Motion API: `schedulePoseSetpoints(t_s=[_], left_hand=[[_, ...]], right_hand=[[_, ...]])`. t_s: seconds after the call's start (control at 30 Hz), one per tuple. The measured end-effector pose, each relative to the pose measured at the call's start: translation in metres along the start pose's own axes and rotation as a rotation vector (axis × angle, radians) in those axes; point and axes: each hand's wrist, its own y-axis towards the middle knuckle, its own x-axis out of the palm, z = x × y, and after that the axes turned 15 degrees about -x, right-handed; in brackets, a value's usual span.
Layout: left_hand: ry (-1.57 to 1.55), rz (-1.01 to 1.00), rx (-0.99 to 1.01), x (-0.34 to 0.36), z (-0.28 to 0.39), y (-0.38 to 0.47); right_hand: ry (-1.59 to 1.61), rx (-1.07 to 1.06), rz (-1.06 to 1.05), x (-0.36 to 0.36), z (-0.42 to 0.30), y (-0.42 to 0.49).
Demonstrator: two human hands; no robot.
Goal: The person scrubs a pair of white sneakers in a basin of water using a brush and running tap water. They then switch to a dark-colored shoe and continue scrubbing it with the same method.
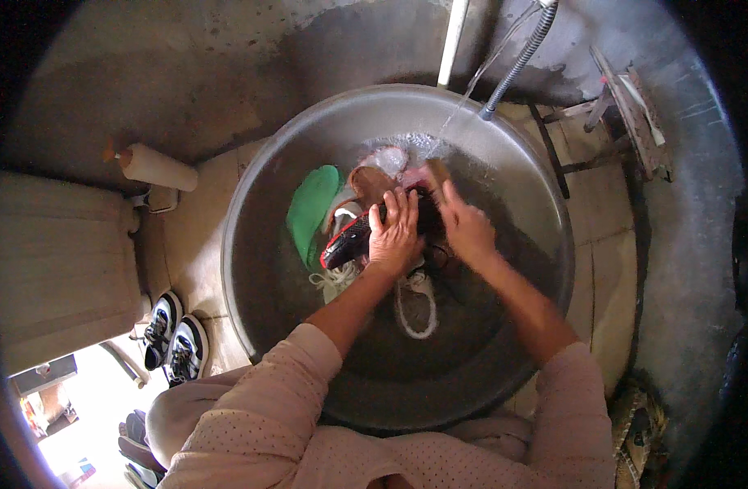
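Note:
A large round metal basin [398, 391] holds water and several shoes. My left hand [395, 235] presses on a black shoe with a red edge [349, 241], fingers spread over it. My right hand [468, 223] grips a brush [437, 177], its wooden back uppermost, at the shoe's far end; the hand is slightly blurred. A green insole [312, 211] lies at the left, beside a brown insole [371, 185]. A shoe with white laces [416, 305] sits nearer me. Water runs from a flexible metal hose [523, 58] or a spout beside it; the exact outlet is unclear.
Black-and-white sneakers [187, 351] stand on the tiled floor at left, below a pale boxy object [62, 263]. A white roll [163, 168] lies near the wall. A wooden stool [630, 116] is at the right. A white pipe [453, 43] reaches the basin's far rim.

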Motion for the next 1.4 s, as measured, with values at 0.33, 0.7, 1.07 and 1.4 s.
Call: schedulePoseSetpoints(t_s=[0.33, 0.7, 1.07, 1.4], left_hand=[[-0.084, -0.027, -0.023, -0.005, -0.004, 0.008], [-0.118, -0.243, -0.06, -0.051, -0.017, 0.043], [-0.412, -0.648, -0.413, -0.044, -0.058, 0.072], [-0.566, -0.536, -0.565, -0.008, -0.035, 0.036]], right_hand=[[0.105, -0.026, 0.047, 0.012, -0.015, -0.02], [0.09, 0.145, 0.08, -0.005, -0.007, -0.009], [-0.15, 0.216, -0.113, 0.009, 0.046, -0.069], [0.908, 0.212, 0.221, 0.025, -0.024, -0.044]])
